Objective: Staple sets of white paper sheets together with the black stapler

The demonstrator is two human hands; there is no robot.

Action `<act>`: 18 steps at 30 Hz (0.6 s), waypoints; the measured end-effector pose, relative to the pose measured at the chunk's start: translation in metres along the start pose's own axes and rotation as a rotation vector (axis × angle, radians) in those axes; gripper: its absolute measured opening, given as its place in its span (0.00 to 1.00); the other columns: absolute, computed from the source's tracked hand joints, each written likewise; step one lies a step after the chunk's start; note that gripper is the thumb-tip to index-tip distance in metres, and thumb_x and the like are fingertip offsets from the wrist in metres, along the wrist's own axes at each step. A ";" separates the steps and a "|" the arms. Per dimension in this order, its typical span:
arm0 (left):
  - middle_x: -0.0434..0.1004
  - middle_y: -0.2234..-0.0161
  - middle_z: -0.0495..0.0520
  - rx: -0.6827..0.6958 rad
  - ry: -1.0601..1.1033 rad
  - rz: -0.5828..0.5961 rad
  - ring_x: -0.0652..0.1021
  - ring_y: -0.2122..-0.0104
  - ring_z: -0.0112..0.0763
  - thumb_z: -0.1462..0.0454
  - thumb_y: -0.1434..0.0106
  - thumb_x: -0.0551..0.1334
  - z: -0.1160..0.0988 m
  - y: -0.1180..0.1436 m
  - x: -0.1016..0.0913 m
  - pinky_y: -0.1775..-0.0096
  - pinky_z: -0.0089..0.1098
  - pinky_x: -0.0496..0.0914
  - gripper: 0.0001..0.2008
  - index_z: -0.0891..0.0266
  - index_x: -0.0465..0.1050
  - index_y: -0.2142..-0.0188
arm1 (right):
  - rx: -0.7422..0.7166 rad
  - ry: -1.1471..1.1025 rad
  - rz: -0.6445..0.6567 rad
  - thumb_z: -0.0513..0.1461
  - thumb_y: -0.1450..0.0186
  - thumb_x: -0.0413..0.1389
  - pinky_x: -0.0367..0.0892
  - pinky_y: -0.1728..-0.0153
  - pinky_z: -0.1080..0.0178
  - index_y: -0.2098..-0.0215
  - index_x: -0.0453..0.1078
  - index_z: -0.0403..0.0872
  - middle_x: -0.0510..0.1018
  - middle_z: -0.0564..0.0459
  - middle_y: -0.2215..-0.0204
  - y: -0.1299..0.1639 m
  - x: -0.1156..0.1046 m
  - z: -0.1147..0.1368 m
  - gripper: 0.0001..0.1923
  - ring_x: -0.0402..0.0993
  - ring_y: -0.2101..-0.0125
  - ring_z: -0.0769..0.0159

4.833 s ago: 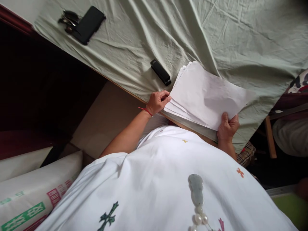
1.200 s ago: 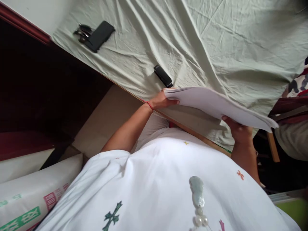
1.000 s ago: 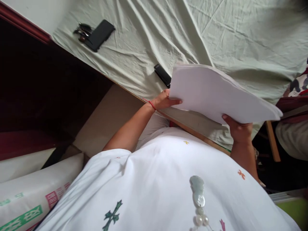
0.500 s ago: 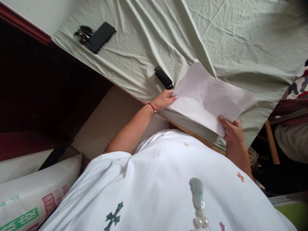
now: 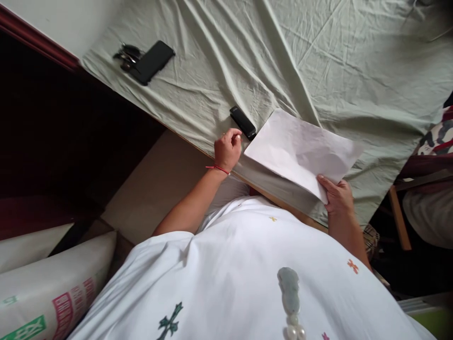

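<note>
White paper [image 5: 300, 146], apparently a small stack of sheets, lies slanted near the front edge of the cloth-covered surface. At its lower right corner my right hand [image 5: 339, 193] grips it, thumb on top and fingers underneath. My left hand [image 5: 227, 148], with a red string bracelet at the wrist, is off the paper, its fingers curled in and nothing visible in them. Just beyond that hand a black stapler [image 5: 242, 123] rests on the cloth, close to the paper's left corner. Whether the fingertips touch the stapler is unclear.
A black phone [image 5: 154, 61] lies at the upper left beside a bunch of keys [image 5: 128, 55]. Wrinkled pale green cloth [image 5: 226, 56] covers the surface. Printed white sacks [image 5: 81, 283] stand at lower left, and a wooden bar [image 5: 399, 217] is at right.
My left hand has let go of the paper's left corner, drawn back slightly left and curled its fingers. The paper's far edge has come down flatter, while my right hand keeps its grip.
</note>
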State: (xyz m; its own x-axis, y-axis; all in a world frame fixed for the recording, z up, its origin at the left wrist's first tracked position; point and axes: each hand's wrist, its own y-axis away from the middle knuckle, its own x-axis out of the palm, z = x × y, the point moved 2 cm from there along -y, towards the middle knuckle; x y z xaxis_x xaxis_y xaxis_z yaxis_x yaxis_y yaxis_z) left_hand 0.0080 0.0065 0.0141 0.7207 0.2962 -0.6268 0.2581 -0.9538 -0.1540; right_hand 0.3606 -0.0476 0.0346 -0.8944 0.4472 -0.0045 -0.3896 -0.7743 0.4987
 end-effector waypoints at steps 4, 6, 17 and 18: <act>0.81 0.45 0.62 0.104 -0.064 -0.144 0.78 0.42 0.43 0.62 0.27 0.54 0.008 -0.001 -0.006 0.36 0.44 0.69 0.15 0.60 0.74 0.46 | 0.002 0.004 -0.005 0.38 0.65 0.78 0.74 0.73 0.67 0.73 0.77 0.43 0.84 0.52 0.73 -0.002 0.011 0.000 0.22 0.76 0.74 0.68; 0.75 0.37 0.62 0.178 -0.065 -0.111 0.72 0.34 0.43 0.60 0.26 0.52 0.009 -0.003 -0.006 0.30 0.46 0.62 0.19 0.58 0.72 0.40 | -0.006 0.014 -0.008 0.38 0.64 0.77 0.74 0.73 0.67 0.73 0.77 0.44 0.83 0.53 0.74 -0.003 0.015 0.000 0.21 0.76 0.74 0.68; 0.69 0.30 0.56 0.340 -0.032 0.118 0.63 0.27 0.40 0.61 0.26 0.49 0.019 -0.010 0.021 0.25 0.49 0.53 0.25 0.56 0.68 0.32 | -0.053 0.060 -0.067 0.39 0.62 0.75 0.72 0.73 0.66 0.73 0.76 0.44 0.82 0.52 0.73 0.005 0.020 0.003 0.20 0.74 0.73 0.68; 0.68 0.30 0.56 0.337 -0.026 0.123 0.62 0.27 0.40 0.61 0.26 0.49 0.019 -0.010 0.020 0.25 0.49 0.53 0.25 0.56 0.68 0.32 | -0.060 0.065 -0.063 0.39 0.62 0.75 0.72 0.73 0.67 0.73 0.76 0.43 0.82 0.52 0.73 0.007 0.019 0.004 0.20 0.74 0.73 0.68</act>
State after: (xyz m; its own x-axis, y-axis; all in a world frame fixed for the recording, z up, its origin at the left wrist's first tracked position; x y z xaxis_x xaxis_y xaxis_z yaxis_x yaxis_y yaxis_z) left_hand 0.0076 0.0214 -0.0116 0.7157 0.1807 -0.6746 -0.0598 -0.9465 -0.3170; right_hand 0.3414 -0.0424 0.0417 -0.8793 0.4674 -0.0917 -0.4564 -0.7718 0.4427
